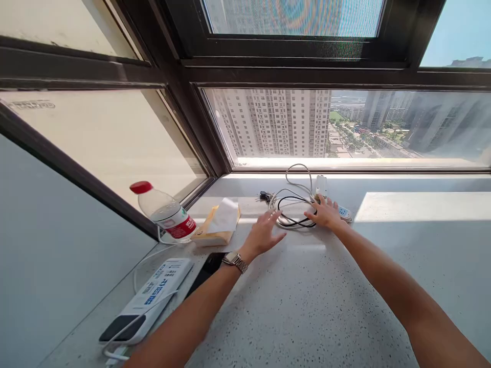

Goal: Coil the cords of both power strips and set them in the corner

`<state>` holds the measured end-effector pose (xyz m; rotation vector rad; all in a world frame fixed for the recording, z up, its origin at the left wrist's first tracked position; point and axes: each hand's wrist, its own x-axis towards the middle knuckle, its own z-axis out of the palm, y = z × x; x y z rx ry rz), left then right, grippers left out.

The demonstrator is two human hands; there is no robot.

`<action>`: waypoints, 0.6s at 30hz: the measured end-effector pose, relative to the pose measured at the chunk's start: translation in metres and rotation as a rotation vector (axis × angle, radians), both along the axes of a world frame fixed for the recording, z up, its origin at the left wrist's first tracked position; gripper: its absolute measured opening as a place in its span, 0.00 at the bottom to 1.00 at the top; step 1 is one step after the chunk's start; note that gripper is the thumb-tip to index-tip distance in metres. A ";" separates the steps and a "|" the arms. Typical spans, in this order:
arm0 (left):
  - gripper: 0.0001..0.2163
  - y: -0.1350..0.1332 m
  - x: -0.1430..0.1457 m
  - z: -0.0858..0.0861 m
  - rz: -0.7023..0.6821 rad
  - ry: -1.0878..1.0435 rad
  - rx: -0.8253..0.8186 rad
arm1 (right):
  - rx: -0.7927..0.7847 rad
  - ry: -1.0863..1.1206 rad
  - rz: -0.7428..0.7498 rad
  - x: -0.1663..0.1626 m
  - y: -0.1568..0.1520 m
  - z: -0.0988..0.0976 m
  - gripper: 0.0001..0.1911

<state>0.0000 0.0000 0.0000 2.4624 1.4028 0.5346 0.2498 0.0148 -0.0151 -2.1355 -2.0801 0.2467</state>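
Note:
My left hand (264, 232), with a metal-banded watch (235, 260) on its wrist, is open. Its fingers are spread at the near left side of a loosely coiled cable (293, 223). I cannot tell whether the fingertips touch the cable. My right hand (325, 212) lies over the middle of a white power strip (344, 213), its fingers bent over it and its thumb by the coil. The strip's two ends show on either side of the hand. Black and pale loops make up the coil, and a black plug (265, 196) rests at its left.
On the left stand a bottle with a red cap (141, 187) and an opened tissue pack (215, 237). A white boxy device (149, 299) with a white cord lies nearer, beside a dark flat object (207, 271) partly under my left forearm. Window frames (307, 76) border the speckled ledge (299, 306).

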 end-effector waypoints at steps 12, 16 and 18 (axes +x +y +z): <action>0.24 0.103 0.011 -0.005 0.324 0.189 -0.079 | 0.103 -0.004 -0.156 0.065 -0.046 -0.013 0.30; 0.21 0.104 0.017 -0.012 0.331 0.211 -0.086 | 0.165 0.037 -0.171 0.061 -0.036 -0.013 0.25; 0.21 0.104 0.017 -0.014 0.338 0.212 -0.086 | 0.174 0.049 -0.179 0.058 -0.033 -0.014 0.25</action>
